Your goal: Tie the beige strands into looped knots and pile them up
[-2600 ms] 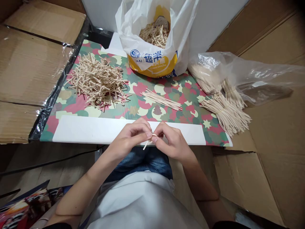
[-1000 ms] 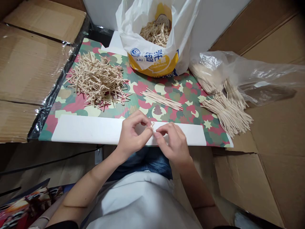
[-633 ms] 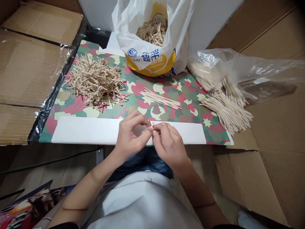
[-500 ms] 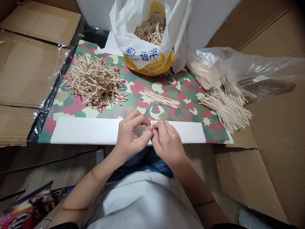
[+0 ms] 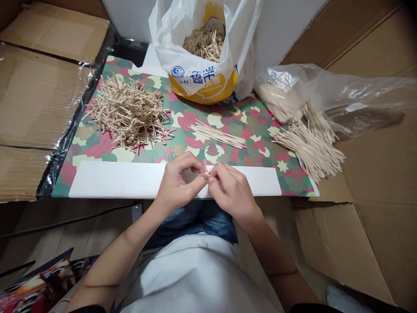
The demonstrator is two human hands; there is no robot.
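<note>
My left hand (image 5: 178,180) and my right hand (image 5: 232,188) meet over the white strip at the table's front edge. Between their pinched fingertips is a small pale stick piece (image 5: 207,172), bent or knotted; its exact shape is too small to tell. Beyond the hands, a thin row of straight pale sticks (image 5: 217,134) lies on the patterned cover (image 5: 182,152). To the left is a heap of short bent pieces (image 5: 128,113). On the right rests a tied bundle of straight sticks (image 5: 309,148).
A white and yellow plastic bag (image 5: 208,82) holding many bent pieces stands at the back. Clear plastic packaging (image 5: 293,87) with more sticks lies at the back right. Cardboard (image 5: 42,95) borders the left side, and more cardboard (image 5: 374,174) the right.
The fingertips have shifted slightly on the small piece, and a short end of it now sticks up between them. My right hand has turned a little.
</note>
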